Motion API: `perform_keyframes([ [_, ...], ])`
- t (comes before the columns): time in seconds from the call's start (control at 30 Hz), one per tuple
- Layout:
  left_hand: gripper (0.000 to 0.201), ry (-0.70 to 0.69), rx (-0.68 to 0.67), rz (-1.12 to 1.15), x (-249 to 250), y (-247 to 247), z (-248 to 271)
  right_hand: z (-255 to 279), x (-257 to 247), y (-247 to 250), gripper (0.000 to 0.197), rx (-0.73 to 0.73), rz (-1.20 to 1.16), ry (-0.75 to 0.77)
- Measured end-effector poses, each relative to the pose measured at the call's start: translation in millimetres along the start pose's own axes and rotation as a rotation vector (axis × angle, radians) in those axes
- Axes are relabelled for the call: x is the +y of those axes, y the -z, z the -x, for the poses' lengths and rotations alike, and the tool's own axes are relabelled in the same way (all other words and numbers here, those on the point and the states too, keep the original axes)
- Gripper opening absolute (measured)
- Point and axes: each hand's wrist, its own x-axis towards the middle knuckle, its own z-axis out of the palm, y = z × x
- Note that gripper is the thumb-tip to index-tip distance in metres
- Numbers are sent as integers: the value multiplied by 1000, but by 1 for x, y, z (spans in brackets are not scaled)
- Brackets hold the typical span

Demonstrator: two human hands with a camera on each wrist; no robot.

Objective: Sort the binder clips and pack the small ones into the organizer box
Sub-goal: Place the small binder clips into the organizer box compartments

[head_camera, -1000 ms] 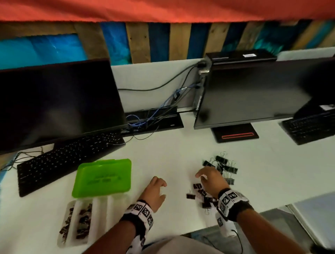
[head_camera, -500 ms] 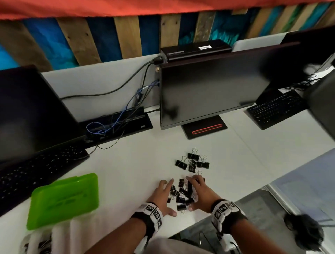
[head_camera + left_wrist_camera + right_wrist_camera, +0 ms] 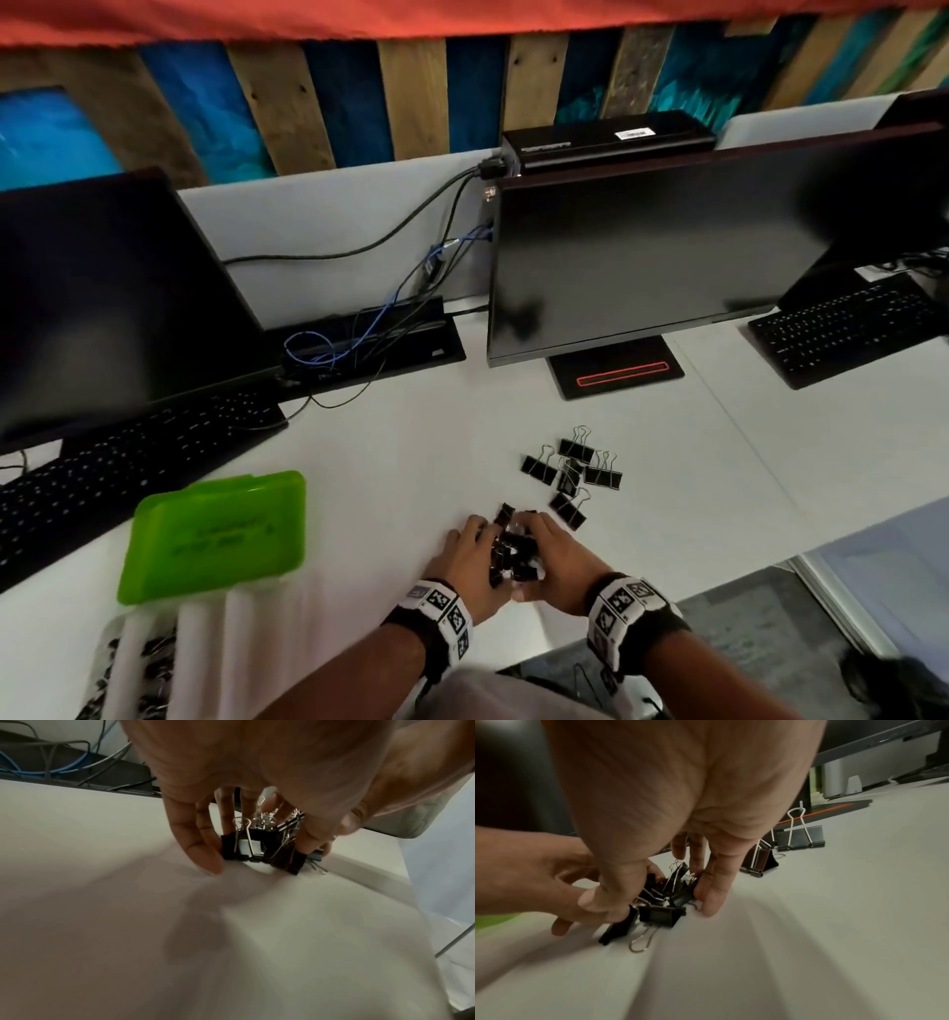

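Hands cup together: left hand (image 3: 464,557) and right hand (image 3: 552,562) press from both sides on a heap of small binder clips (image 3: 509,552) on the tabletop (image 3: 390,462). Light, stiff and slippery, these likely spill unless scooped from below. Beyond the right hand lie large clips (image 3: 572,470); the organizer box (image 3: 154,663) sits left.

The heap of small binder clips (image 3: 511,552) is mostly covered by the left hand (image 3: 464,557) and right hand (image 3: 552,562) cupped round it, so their number cannot be told. The organizer box (image 3: 154,663) is cut off by the head view's lower edge and blurred; the dark clips in its compartments are indistinct. Print on its green lid (image 3: 218,534) is unreadable.
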Motion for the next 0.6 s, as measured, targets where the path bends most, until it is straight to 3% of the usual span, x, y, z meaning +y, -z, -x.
perform_keyframes([
  [0.17,56,80,14,79,-19,3,7,-6,-3,-7,100,18,77,-15],
  [0.43,51,148,17,151,-46,8,21,-9,-9,-6,68,34,187,46],
  [0.6,76,142,52,195,-47,6,30,-16,-15,0,105,-34,364,-23],
])
